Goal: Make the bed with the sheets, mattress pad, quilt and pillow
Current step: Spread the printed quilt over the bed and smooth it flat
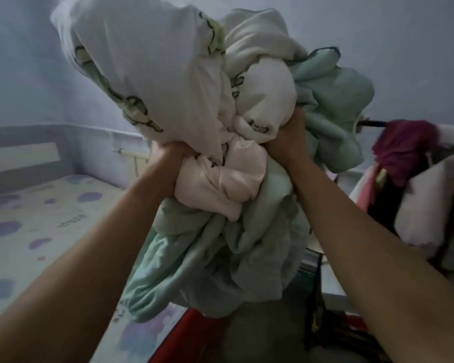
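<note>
Bedding (220,121) fills the middle of my view, one big crumpled bundle that I hold up in the air with both arms stretched out. The top of it is white cloth with a green print (147,74), and pale green cloth (220,258) hangs below and bulges out to the right. My left hand (168,155) has its fingers curled tight into a white fold on the bundle's left side. My right hand (288,134) grips a fold where white meets green. The bed (24,218) lies low on my left, its cover spotted with purple, with the headboard (19,158) against the wall. A heap of clothes (409,148) sits on my right.
</note>
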